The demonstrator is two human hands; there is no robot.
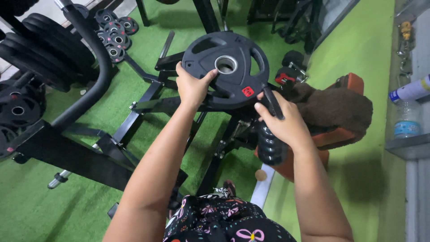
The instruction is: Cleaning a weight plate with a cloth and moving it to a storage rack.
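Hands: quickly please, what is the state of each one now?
Left hand: closed on the rim of the black weight plate.
Right hand: fingers curled on the plate's lower right edge, beside a black ribbed handle.

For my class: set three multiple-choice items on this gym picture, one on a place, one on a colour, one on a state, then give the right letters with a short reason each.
1. Where does the brown towel lie?
A. on the orange bench
B. on the green floor
C. over the person's arm

2. What colour is the small label on the black weight plate?
A. blue
B. red
C. yellow

3. How is the plate held?
A. by the left hand alone
B. by no hand
C. by the left hand and the right hand, one on each side

Answers: 1 A, the towel drapes over the bench pad. 2 B, a red patch sits near the plate's lower edge. 3 C, the fingers of both hands grip its rim.
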